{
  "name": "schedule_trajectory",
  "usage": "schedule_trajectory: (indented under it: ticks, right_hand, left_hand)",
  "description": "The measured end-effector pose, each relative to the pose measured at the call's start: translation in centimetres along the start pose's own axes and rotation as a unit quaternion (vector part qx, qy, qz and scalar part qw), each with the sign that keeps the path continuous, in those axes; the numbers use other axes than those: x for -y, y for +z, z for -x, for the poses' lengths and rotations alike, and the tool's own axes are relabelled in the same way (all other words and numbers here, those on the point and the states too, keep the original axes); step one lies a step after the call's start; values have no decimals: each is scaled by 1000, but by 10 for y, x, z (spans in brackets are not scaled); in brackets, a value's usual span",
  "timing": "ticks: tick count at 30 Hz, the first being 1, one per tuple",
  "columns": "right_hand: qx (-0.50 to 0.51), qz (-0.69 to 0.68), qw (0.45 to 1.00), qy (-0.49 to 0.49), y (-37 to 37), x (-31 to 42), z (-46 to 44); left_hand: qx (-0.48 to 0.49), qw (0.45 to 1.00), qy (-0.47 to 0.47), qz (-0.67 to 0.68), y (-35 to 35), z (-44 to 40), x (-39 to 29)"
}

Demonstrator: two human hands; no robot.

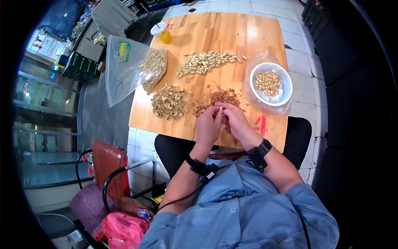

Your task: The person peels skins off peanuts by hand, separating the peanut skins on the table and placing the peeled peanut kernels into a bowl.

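My left hand (209, 125) and my right hand (236, 121) meet near the front of the wooden table (244, 37), fingertips pinched together around a small pale peanut kernel (221, 108). Both hands are closed, and they hover over a scatter of reddish-brown peanut skins (226, 96). Left of the hands lies a heap of broken peanut shells (169, 102). Farther back spreads a pile of whole unshelled peanuts (203, 63). On the right, a white-rimmed bowl (289, 89) holds peeled peanut kernels (268, 84).
A clear plastic bag (124, 76) of unshelled peanuts (154, 66) overhangs the table's left edge. Behind it stands a lidded cup of yellow drink (164, 35). Crumpled clear plastic surrounds the bowl. A red-backed chair (108, 166) and a pink bag (122, 228) are at lower left.
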State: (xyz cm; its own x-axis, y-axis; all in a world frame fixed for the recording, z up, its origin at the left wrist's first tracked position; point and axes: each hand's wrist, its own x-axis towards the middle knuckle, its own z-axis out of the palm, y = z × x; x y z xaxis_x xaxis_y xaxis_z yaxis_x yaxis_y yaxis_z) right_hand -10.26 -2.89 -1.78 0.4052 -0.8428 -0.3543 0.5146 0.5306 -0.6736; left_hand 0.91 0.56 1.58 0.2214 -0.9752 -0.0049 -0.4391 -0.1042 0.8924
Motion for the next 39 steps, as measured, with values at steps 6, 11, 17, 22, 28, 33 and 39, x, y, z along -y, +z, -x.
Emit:
schedule_trajectory:
  ticks: [6,11,17,22,28,33,39]
  right_hand:
    - [-13,62,998,10,-17,5,-4]
    - [-27,71,997,11,-21,14,-4]
    - [-22,150,988,42,-23,22,3]
    - [-49,202,978,32,-27,23,5]
    - [-29,200,979,24,-26,23,2]
    - [-9,233,972,6,-6,28,5]
    - [18,237,971,-16,10,30,11]
  left_hand:
    - [-21,998,46,-32,-11,1,5]
    - [-121,988,72,-67,-52,-29,53]
    - [-172,950,79,-246,-120,-67,62]
    - [-212,906,102,-353,-131,-69,48]
    - [-98,992,72,-30,-97,-45,30]
    - [39,910,-145,386,-25,-21,29]
    - [130,764,-246,582,4,-12,12]
